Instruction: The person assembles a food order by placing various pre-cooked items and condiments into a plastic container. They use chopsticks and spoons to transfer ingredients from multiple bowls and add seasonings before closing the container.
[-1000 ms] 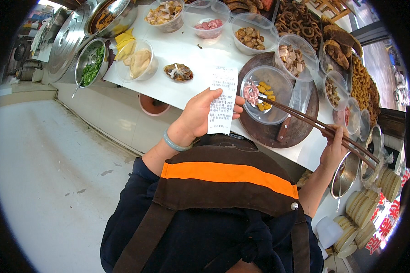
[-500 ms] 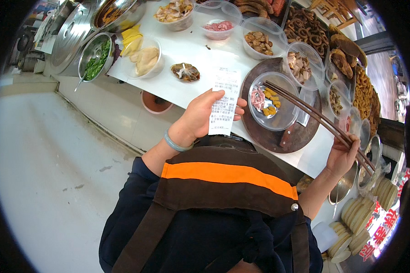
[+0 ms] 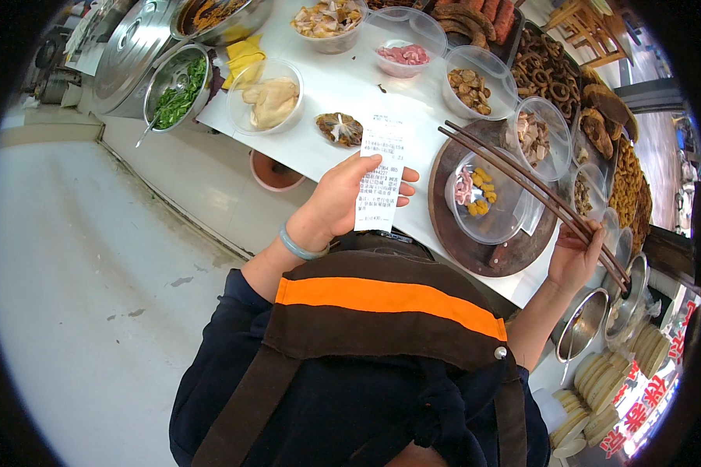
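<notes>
My left hand (image 3: 341, 193) pinches a long printed paper receipt (image 3: 379, 175) between thumb and fingers, at the table's front edge. A pair of long brown chopsticks (image 3: 533, 194) is gripped in my right hand (image 3: 575, 255), their tips pointing up and left. Under and beside them, a clear plastic bowl (image 3: 487, 222) rests on a round dark cutting board (image 3: 444, 179). Pink strips (image 3: 464, 188) and yellow pieces (image 3: 481, 194) lie in that bowl. Part of a cleaver blade (image 3: 534, 215) shows between the bowl and my right hand, lying on the board.
Around the white table (image 3: 350, 89) stand a tub of pale meat (image 3: 269, 101), a tub of pink meat (image 3: 403, 56), a tub of sliced brown pieces (image 3: 475, 82) and a steel bowl of greens (image 3: 177, 89). Trays of cooked meat (image 3: 549, 66) line the far right. Stacked bowls (image 3: 600, 377) sit lower right.
The view has shifted, so the table things appear farther right and mostly lower. My right hand has drawn slightly left with the chopsticks. My left hand still holds the receipt.
</notes>
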A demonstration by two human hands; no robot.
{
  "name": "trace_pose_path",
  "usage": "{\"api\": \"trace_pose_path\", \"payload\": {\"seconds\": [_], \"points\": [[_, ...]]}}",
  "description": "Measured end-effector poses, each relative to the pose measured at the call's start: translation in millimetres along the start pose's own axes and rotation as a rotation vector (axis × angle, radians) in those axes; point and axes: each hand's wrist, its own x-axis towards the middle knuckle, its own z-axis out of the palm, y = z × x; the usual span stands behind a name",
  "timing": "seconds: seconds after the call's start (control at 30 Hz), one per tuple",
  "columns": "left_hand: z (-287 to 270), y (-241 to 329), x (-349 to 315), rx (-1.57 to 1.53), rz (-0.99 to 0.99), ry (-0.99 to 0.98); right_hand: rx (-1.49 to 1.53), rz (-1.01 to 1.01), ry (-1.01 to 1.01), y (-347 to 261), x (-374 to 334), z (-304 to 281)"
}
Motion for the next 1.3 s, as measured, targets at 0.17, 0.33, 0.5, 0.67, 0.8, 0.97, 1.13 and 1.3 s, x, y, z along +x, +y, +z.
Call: {"api": "trace_pose_path", "payload": {"seconds": [0.17,0.33,0.5,0.67,0.8,0.97,1.13,1.3], "points": [[-8,14,1,-0.035,-0.019,0.001,-0.061,-0.018,0.026,12,6,29],[-17,26,5,-0.022,-0.024,-0.025,-0.352,-0.114,0.136,26,9,60],[-25,39,6,-0.016,-0.024,-0.035,-0.399,-0.154,0.127,32,10,80],[-29,53,7,-0.019,-0.03,-0.049,-0.44,-0.178,0.147,32,8,89],[-30,59,10,-0.024,-0.041,-0.061,-0.461,-0.193,0.12,29,4,92],[-29,63,13,-0.016,-0.053,-0.093,-0.49,-0.198,0.103,23,-7,94],[-28,63,17,-0.024,-0.08,-0.129,-0.54,-0.222,0.202,20,-20,91],[-25,63,18,-0.011,-0.087,-0.146,-0.554,-0.211,0.252,17,-28,87]]}}
